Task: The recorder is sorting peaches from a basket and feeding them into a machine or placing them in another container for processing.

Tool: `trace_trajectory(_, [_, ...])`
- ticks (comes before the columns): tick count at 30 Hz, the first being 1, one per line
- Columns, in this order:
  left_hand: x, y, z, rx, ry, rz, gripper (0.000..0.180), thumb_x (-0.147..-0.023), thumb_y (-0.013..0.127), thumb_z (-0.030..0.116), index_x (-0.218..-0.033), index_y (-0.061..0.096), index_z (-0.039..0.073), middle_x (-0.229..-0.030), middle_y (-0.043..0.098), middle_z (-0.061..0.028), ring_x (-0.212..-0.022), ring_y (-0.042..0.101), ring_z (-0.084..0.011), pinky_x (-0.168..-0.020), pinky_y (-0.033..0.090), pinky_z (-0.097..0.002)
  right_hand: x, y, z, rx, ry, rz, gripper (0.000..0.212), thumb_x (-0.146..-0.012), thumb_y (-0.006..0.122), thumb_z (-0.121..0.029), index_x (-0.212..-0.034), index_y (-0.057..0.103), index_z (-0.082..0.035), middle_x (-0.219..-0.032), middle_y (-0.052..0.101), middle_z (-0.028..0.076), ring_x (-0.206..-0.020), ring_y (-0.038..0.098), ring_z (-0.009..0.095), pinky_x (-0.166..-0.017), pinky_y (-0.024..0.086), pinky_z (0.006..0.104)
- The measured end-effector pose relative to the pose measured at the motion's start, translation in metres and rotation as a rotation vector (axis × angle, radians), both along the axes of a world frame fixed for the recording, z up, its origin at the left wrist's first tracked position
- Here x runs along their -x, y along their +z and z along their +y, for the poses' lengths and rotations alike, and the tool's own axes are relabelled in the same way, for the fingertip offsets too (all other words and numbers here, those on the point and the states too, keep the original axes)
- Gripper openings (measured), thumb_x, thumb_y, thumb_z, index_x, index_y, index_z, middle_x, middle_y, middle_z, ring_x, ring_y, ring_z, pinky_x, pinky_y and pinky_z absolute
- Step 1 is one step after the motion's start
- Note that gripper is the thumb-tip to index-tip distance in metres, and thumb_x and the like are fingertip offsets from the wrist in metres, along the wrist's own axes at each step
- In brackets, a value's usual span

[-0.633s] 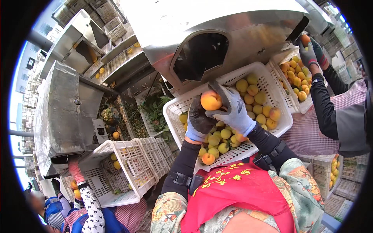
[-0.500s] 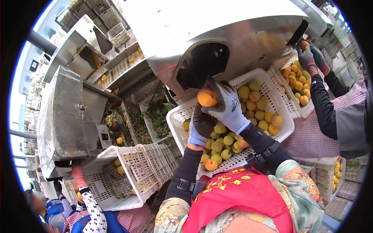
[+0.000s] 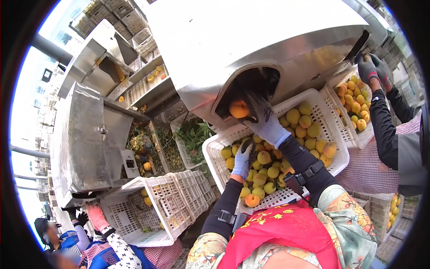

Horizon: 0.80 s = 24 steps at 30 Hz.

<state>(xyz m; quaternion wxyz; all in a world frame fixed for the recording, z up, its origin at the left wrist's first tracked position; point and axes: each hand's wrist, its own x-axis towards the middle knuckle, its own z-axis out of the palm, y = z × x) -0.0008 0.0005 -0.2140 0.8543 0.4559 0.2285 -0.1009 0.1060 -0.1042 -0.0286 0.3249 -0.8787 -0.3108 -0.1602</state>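
Observation:
My right hand [image 3: 268, 125], in a grey glove with dark fingers, is shut on an orange peach [image 3: 239, 108]. The peach is at the dark opening [image 3: 262, 83] of a metal machine. My left hand [image 3: 242, 160], gloved alike, reaches down among yellow-green peaches [image 3: 264, 172] at the left side of a white plastic crate [image 3: 342, 157]. Its dark fingers are apart and curve over the fruit, with no peach visibly lifted in them.
The metal housing [image 3: 192, 76] overhangs the crate's far edge. At left are another metal machine [image 3: 85, 139] and a white crate [image 3: 154, 197] with a few fruits. Co-workers' arms reach in at lower left and right, the latter beside a peach-filled crate [image 3: 356, 139].
The peach moved from between both my hands to the machine opening in my right hand. My left hand let go and dropped into the crate. The right co-worker's peach is out of sight.

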Motion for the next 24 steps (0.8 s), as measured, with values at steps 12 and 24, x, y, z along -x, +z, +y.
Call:
trace_trajectory(12, [-0.003, -0.003, -0.075, -1.615, -0.916, -0.168, 0.058, -0.078, 0.067, 0.028, -0.130, 0.049, 0.010, -0.134, 0.045, -0.0184, -0.116, 0.050, -0.0428, -0.089, 0.044, -0.0523, -0.043, 0.006, -0.010, -0.226, 0.160, -0.024, 0.068, -0.078, 0.070, -0.027, -0.139, 0.044, -0.011, -0.137, 0.049, 0.014, -0.122, 0.049, 0.030, -0.104, 0.036, 0.0448])
trace_trajectory(24, [-0.016, 0.000, -0.029, -0.403, -0.707, 0.070, 0.065, -0.079, 0.070, 0.019, -0.137, 0.044, 0.005, -0.124, 0.058, -0.0191, -0.106, 0.060, -0.0290, -0.088, 0.049, -0.0334, 0.028, -0.104, -0.141, 0.181, -0.011, 0.995, 0.061, -0.076, 0.069, -0.015, -0.132, 0.048, -0.004, -0.113, 0.063, 0.014, -0.102, 0.063, 0.027, -0.086, 0.050, 0.0367])
